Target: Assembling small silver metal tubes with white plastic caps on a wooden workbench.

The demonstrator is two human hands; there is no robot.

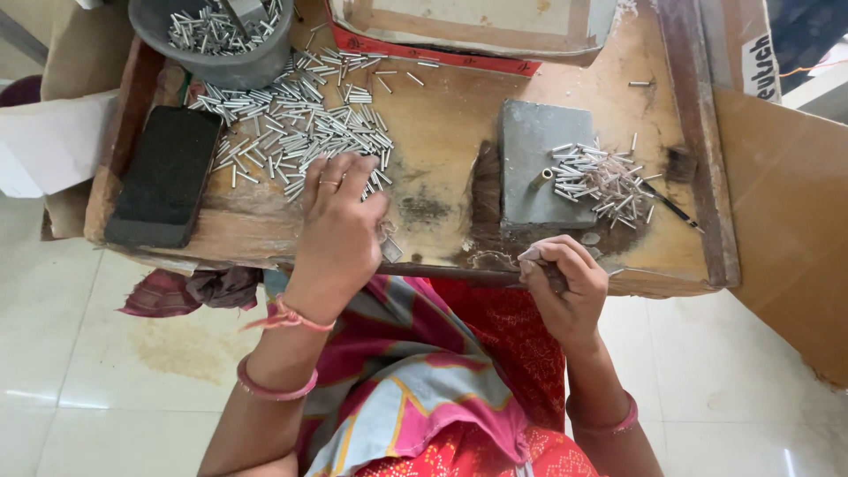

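Left hand (340, 221): fingers spread flat on loose tubes (291, 124), left of block (539, 168).
Right hand (565, 278): closed round thin tool (459, 276).
Risk: sweeping fingers could push tubes off tray (698, 132) edge.

- Small tubes (291, 124): silvery, far left.
- Bucket (221, 62): dark grey.
- Pad (165, 177): black, left.
- Block (534, 168): plain grey.
- Table (442, 132): brown wood with dark stains.
- Clothing (424, 371): red with fine dots, pink and pale blue stripes.
- Floor (88, 353): cream tiles.

Shiny metal tubes (291, 124) on a rough, stained wooden tray (442, 132); matt grey stone block (530, 168).
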